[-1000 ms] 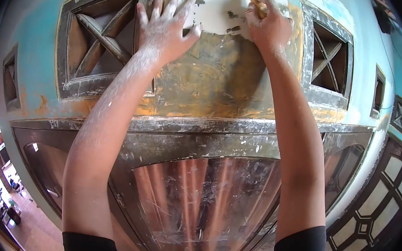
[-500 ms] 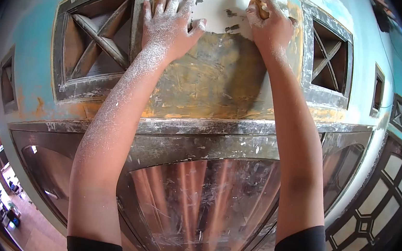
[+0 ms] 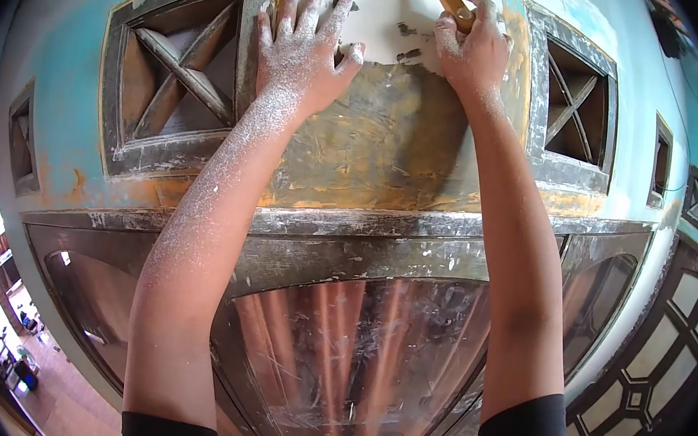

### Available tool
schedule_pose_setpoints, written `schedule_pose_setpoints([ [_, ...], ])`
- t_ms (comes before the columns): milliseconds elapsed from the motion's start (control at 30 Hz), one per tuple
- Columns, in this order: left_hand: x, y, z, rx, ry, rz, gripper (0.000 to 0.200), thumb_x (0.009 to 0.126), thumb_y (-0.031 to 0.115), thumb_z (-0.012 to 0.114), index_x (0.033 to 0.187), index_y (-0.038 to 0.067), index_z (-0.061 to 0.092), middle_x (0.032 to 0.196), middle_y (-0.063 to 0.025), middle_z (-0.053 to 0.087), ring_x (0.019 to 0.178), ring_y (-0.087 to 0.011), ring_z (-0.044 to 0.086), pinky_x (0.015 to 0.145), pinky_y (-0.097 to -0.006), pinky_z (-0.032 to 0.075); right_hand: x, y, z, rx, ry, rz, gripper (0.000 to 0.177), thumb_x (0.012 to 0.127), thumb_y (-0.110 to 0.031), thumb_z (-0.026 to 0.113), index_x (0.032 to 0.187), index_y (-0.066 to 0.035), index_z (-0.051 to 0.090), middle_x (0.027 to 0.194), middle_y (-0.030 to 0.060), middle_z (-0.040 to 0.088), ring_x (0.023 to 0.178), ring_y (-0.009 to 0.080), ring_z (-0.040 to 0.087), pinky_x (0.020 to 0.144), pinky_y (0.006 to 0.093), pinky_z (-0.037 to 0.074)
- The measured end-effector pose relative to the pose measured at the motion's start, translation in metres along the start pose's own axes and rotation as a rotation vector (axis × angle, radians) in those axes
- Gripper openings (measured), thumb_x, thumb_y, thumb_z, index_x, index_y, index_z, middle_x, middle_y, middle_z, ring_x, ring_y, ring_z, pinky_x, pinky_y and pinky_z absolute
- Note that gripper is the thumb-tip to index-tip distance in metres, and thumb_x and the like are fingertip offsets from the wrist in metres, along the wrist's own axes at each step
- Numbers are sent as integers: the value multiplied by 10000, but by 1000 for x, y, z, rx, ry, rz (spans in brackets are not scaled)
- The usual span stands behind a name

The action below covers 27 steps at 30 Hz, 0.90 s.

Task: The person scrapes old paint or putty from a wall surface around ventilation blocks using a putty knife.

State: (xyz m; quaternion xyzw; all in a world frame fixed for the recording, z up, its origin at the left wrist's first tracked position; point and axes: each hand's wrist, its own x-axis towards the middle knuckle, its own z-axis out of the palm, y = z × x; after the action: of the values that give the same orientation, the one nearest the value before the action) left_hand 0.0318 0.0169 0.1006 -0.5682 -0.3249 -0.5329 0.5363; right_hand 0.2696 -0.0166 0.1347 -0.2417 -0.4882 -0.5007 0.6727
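My left hand (image 3: 306,50), dusted white, lies flat with spread fingers on the wall panel (image 3: 373,145), at the border between white paint above and bare brown-yellow surface below. My right hand (image 3: 470,53) is closed around the wooden handle of a scraper (image 3: 454,1), whose blade end runs out of view at the top edge against the white paint (image 3: 386,11). Both forearms reach up from the bottom of the view.
A recessed vent with crossed bars (image 3: 182,76) sits left of the panel, another vent (image 3: 574,105) to the right. Below runs a paint-flecked ledge (image 3: 366,220) over scratched glass (image 3: 353,353). The turquoise wall (image 3: 61,64) extends left. A lattice window (image 3: 645,373) is at lower right.
My left hand has shifted a little right and up on the panel. My right hand with the scraper has tilted, showing more of the handle.
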Motion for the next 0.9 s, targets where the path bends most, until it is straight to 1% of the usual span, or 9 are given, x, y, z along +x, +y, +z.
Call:
schedule_pose_setpoints([
  [33, 0, 0, 0, 3, -3, 1, 693, 1011, 537, 460, 1629, 293, 264, 1707, -76, 180, 1579, -321, 110, 1257, -611, 60, -1, -1, -1, 3, -1, 3, 379, 914, -337, 680, 1249, -165, 639, 860, 98, 746, 781, 291, 721, 783, 399, 542],
  [100, -1, 0, 0, 5, -19, -8, 690, 1012, 537, 458, 1628, 296, 263, 1709, -73, 175, 1578, -321, 110, 1258, -611, 61, -4, -1, -5, 134, -11, 150, 333, 894, -306, 724, 1179, -144, 666, 832, 99, 735, 731, 257, 715, 721, 361, 542],
  [133, -1, 0, 0, 6, -21, -9, 690, 1012, 537, 458, 1628, 296, 263, 1709, -73, 175, 1578, -321, 110, 1258, -611, 61, -5, 2, -3, 136, -13, 151, 333, 894, -306, 724, 1179, -144, 666, 832, 99, 735, 731, 257, 715, 721, 361, 542],
  [200, -1, 1, 0, 12, -10, -8, 685, 1014, 533, 456, 1627, 297, 263, 1709, -69, 174, 1578, -320, 110, 1258, -610, 62, -7, 5, -1, 145, 152, 61, 314, 877, -286, 760, 1142, -133, 689, 799, 98, 724, 700, 247, 705, 701, 355, 545],
  [233, 0, 2, 0, 11, -9, -9, 685, 1014, 533, 456, 1627, 297, 263, 1709, -69, 174, 1578, -320, 110, 1258, -610, 62, -6, 4, -2, 144, 152, 60, 314, 877, -286, 760, 1142, -133, 689, 799, 98, 724, 700, 247, 705, 701, 355, 545],
  [400, 0, 2, 1, 8, 0, -17, 683, 1015, 539, 451, 1626, 295, 267, 1708, -66, 178, 1579, -316, 109, 1260, -603, 61, -1, -2, -2, -7, -31, 114, 336, 873, -331, 760, 1139, -130, 713, 850, 138, 747, 787, 298, 739, 737, 392, 565],
  [700, -1, 2, 0, 15, 1, -14, 679, 1011, 533, 455, 1622, 298, 276, 1707, -70, 185, 1580, -311, 117, 1261, -593, 67, -3, 3, 2, -15, 1, 53, 374, 862, -396, 754, 1130, -137, 723, 873, 146, 757, 832, 335, 739, 765, 410, 566],
  [800, -2, 3, -1, 5, -9, -23, 681, 1006, 527, 464, 1620, 293, 283, 1706, -74, 191, 1580, -318, 120, 1258, -598, 75, -7, 5, -6, 6, -37, 130, 379, 862, -403, 756, 1125, -133, 718, 863, 151, 755, 825, 339, 738, 764, 415, 566],
  [900, 0, 3, -2, -9, -15, -28, 677, 1004, 519, 469, 1616, 287, 295, 1704, -76, 197, 1578, -325, 127, 1253, -609, 83, -1, -5, 1, 17, 0, 120, 371, 864, -400, 753, 1112, -127, 711, 829, 152, 748, 801, 346, 735, 749, 419, 567],
])
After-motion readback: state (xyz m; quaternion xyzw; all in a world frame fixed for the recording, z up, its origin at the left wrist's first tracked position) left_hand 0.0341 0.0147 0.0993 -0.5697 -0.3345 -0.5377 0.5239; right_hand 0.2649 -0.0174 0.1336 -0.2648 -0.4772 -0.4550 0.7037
